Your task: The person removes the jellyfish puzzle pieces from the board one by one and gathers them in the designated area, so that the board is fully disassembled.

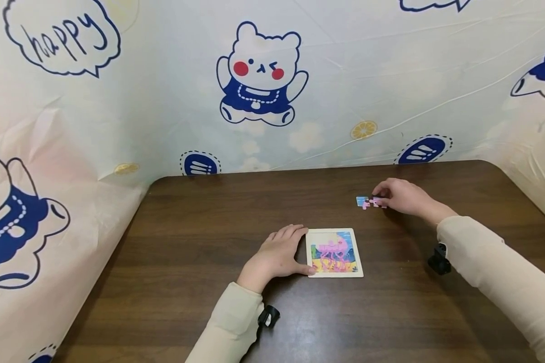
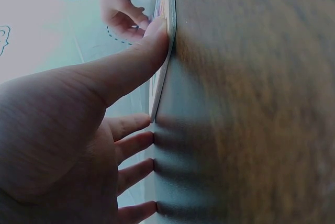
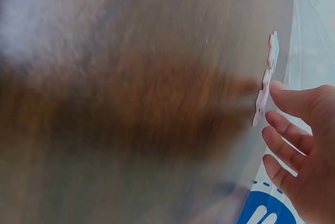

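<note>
My left hand (image 1: 277, 252) lies at the left side of a framed jigsaw puzzle (image 1: 335, 253), its fingers stretched out and its thumb on the near left corner. The puzzle shows a pink animal with long legs or tentacles over blue and yellow, and a pale bare patch shows at its upper left. Farther back on the right, my right hand (image 1: 406, 196) pinches among a small cluster of loose jigsaw pieces (image 1: 362, 202), pink and blue. In the right wrist view the pieces (image 3: 274, 51) lie flat by the thumb; the index fingertip is hidden.
Both hands are over a dark brown wooden table (image 1: 200, 242). A pale printed cloth (image 1: 163, 101) with cartoon bears hangs behind it and at its sides. Each wrist carries a small black camera, one of them the left wrist camera (image 1: 269, 316).
</note>
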